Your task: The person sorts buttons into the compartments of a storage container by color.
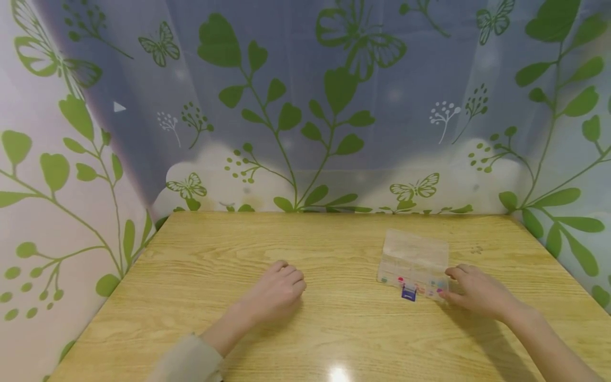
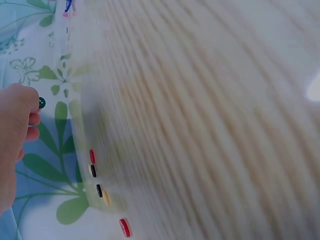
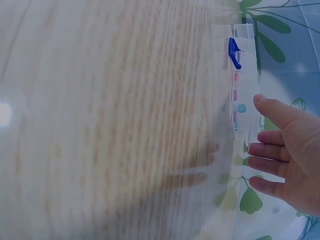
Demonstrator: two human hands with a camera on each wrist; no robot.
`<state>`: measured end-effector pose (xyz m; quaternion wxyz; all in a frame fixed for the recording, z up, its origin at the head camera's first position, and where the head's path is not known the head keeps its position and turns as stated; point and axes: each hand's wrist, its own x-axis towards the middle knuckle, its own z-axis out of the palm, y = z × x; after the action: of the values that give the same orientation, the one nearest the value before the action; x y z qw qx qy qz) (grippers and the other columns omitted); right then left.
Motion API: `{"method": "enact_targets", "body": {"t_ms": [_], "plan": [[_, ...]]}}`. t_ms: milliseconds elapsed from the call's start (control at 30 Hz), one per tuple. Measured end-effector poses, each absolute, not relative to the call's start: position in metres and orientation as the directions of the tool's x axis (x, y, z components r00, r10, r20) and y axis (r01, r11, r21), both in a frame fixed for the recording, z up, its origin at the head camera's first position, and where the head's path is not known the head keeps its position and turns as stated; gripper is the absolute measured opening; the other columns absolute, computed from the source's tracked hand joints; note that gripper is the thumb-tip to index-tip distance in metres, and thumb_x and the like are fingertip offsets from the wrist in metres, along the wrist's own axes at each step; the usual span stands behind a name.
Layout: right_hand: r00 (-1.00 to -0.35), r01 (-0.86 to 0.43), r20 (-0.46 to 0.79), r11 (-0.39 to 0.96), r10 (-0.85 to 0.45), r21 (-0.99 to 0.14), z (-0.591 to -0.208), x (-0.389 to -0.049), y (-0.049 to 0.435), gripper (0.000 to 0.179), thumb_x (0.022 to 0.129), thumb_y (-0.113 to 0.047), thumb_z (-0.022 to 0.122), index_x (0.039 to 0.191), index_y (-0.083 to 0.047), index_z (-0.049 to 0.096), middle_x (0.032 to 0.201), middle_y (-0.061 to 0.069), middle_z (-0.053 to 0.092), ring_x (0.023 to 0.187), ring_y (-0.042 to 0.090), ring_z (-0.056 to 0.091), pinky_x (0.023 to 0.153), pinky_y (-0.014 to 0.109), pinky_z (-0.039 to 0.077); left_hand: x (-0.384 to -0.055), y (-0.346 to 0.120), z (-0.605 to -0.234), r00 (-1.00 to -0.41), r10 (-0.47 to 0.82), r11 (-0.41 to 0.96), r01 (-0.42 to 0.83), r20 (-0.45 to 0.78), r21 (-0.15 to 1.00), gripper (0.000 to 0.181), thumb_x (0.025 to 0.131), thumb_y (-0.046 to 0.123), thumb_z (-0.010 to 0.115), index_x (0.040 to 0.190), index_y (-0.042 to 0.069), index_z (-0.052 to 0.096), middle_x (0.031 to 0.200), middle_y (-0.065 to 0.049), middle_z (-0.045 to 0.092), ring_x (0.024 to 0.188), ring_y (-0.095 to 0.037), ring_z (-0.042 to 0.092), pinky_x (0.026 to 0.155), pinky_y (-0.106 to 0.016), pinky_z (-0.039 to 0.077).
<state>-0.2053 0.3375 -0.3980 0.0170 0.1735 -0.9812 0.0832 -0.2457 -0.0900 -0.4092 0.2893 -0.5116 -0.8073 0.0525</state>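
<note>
My left hand [image 1: 276, 289]: pinches a dark green button [image 2: 42, 103]; a light grip on its rim should suit.
My right hand [image 1: 482, 291]: fingers loosely spread at the right side of the clear box [image 1: 414, 249]; a gentle brace should steady it.
Box position: toward the right edge of the table [image 1: 334, 254], blue latch [image 1: 408, 293] facing the near edge.
Loose buttons [image 2: 124, 228]: on the table, near my left hand.

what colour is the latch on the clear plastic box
Dark blue: the latch shows best in the head view.
</note>
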Motion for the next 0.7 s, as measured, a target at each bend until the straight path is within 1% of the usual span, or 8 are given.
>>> {"method": "enact_targets", "body": {"t_ms": [267,367,500,700], "plan": [[-0.933,-0.357,0.095,0.920,-0.346,-0.163,-0.398,-0.204,0.338,0.051,0.082,-0.033,0.068,0.109,0.010,0.058,0.102,0.023,0.060,0.093,0.040,0.057,0.078,0.052,0.047,-0.246,-0.080,-0.406,-0.293,0.865,0.454,0.802,0.408,-0.388,0.008,0.081,0.014,0.056,0.080,0.013,0.064,0.082,0.002,0.061,0.080,-0.016,0.057,0.082,-0.034,0.044],[-0.933,-0.355,0.107,0.924,-0.343,-0.141,-0.399,-0.204,0.338,0.051,0.081,-0.033,0.068,0.108,0.008,0.058,0.103,0.025,0.060,0.095,0.043,0.056,0.079,0.058,0.043,-0.246,-0.075,-0.404,-0.291,0.867,0.449,0.807,0.404,-0.383,0.008,0.082,0.014,0.056,0.080,0.013,0.064,0.083,0.002,0.061,0.082,-0.016,0.058,0.082,-0.033,0.044],[-0.940,-0.334,0.114,0.936,-0.322,-0.108,-0.400,-0.203,0.337,0.051,0.080,-0.036,0.069,0.109,0.004,0.060,0.107,0.023,0.058,0.099,0.046,0.052,0.079,0.065,0.037,-0.248,-0.065,-0.401,-0.284,0.868,0.446,0.806,0.407,-0.389,0.009,0.083,0.012,0.057,0.081,0.014,0.065,0.085,0.003,0.062,0.082,-0.015,0.058,0.082,-0.032,0.044],[-0.935,-0.331,0.154,0.942,-0.320,-0.052,-0.401,-0.202,0.337,0.047,0.079,-0.039,0.069,0.105,-0.001,0.062,0.106,0.018,0.056,0.102,0.043,0.049,0.080,0.065,0.033,-0.253,-0.048,-0.399,-0.296,0.858,0.463,0.801,0.420,-0.381,0.011,0.084,0.012,0.055,0.081,0.014,0.066,0.084,0.003,0.063,0.081,-0.015,0.058,0.083,-0.032,0.043]]}}
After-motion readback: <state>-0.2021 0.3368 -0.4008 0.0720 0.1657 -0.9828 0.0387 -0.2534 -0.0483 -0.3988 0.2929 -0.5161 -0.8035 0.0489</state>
